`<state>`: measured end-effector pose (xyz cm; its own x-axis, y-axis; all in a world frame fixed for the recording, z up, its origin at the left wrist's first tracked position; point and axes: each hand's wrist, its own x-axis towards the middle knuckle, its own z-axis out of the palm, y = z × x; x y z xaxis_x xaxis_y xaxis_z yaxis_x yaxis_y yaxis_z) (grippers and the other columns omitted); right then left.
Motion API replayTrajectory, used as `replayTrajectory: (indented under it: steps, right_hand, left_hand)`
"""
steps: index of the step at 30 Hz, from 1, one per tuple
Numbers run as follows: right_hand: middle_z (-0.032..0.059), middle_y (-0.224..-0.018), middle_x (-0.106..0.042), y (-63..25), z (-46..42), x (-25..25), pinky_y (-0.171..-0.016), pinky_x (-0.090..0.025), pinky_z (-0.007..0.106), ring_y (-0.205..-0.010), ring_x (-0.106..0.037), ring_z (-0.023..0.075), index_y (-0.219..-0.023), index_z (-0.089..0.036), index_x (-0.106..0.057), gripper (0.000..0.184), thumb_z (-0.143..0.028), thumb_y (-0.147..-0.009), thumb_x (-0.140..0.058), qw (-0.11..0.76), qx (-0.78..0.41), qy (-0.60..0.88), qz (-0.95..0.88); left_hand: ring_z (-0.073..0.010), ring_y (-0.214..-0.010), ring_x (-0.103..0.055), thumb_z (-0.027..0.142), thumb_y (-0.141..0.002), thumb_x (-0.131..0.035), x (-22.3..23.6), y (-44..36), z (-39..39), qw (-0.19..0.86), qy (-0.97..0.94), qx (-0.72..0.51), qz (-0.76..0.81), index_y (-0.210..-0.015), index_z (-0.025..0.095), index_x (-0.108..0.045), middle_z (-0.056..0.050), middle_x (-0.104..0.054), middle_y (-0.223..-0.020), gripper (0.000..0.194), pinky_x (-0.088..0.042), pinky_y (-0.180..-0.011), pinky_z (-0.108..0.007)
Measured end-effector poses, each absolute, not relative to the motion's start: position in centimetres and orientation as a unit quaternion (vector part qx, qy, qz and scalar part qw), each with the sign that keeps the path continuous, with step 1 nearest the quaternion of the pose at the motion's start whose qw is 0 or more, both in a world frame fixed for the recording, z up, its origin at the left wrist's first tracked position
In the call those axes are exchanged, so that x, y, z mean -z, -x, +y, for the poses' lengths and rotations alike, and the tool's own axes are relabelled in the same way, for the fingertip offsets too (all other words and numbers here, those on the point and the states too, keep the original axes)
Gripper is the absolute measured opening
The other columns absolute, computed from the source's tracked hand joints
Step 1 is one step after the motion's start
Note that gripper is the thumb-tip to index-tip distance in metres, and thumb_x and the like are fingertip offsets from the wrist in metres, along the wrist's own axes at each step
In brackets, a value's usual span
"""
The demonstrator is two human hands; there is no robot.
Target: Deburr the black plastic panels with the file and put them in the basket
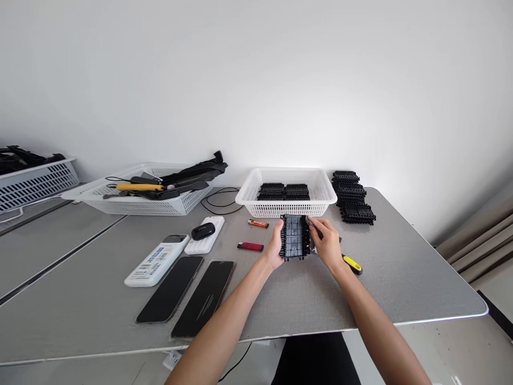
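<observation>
The black plastic part [295,238] is held above the table [417,283], just in front of the middle white basket [256,209], its ribbed inner face turned to the camera. The left hand [274,247] grasps it by the left edge; the fingers behind the part are hidden. The right hand [328,243] has its fingers bent at the part's upper right edge, where a small grey item [309,220] shows; whether that hand grips the item, the part, or merely rests there cannot be told. Beyond its wrist lies a yellow-and-black handle [352,264], the remainder of the tool largely covered by the hand and forearm. In the middle basket, similar black pieces [284,191] sit side by side, their lower portions concealed by the front wall. Further pieces stand in dark stacks [353,197] to the right, individual layers hard to separate. The left basket [168,208] holds a yellow-handled tool [140,187] among overlapping dark articles, several not identifiable. A further basket [40,182] is cut off by the left border. A black mouse [203,231] covers some of a white power bank [210,238]. Both forearms leave the lower border.
</observation>
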<state>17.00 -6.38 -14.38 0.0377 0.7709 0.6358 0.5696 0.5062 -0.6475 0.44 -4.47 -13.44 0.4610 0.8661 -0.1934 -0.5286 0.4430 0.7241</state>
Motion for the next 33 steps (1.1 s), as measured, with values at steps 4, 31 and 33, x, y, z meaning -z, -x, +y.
replayTrajectory:
  steps: [4, 31, 33]
  right_hand:
    - [0.0109, -0.112, -0.064, -17.0, -6.4, 14.4, -0.082, -0.053, 0.032, -0.095, -0.065, 0.0205, -0.132, -0.02, -0.06, 0.039, -0.023, -0.098, -0.041, 0.487, -0.042, 0.494, -0.719]
    - [0.0109, -0.108, -0.061, -16.6, -6.7, 14.4, -0.079, -0.054, 0.032, -0.093, -0.063, 0.0194, -0.137, -0.023, -0.054, 0.043, -0.018, -0.097, -0.039, 0.502, 0.002, 0.473, -0.724]
    - [0.0123, -0.109, -0.06, -16.4, -6.9, 14.3, -0.078, -0.054, 0.033, -0.093, -0.063, 0.0208, -0.138, -0.021, -0.053, 0.045, -0.016, -0.096, -0.037, 0.468, 0.017, 0.484, -0.739]
  left_hand:
    - [-0.0275, -0.104, -0.068, 0.068, -0.089, -0.039, 13.5, -0.8, -4.7, 0.821, -0.273, -0.427, 0.261, -0.128, 0.015, -0.06, -0.015, -0.072, -0.111, 0.069, -0.052, -0.094, -0.041]
    - [-0.0273, -0.103, -0.068, 0.058, -0.089, -0.047, 14.2, -0.3, -4.1, 0.808, -0.267, -0.459, 0.256, -0.128, 0.017, -0.061, -0.012, -0.073, -0.109, 0.058, -0.053, -0.092, -0.04]
    - [-0.0274, -0.104, -0.068, 0.06, -0.089, -0.046, 14.2, -0.4, -4.1, 0.805, -0.271, -0.464, 0.253, -0.128, 0.018, -0.06, -0.012, -0.073, -0.11, 0.059, -0.052, -0.092, -0.041]
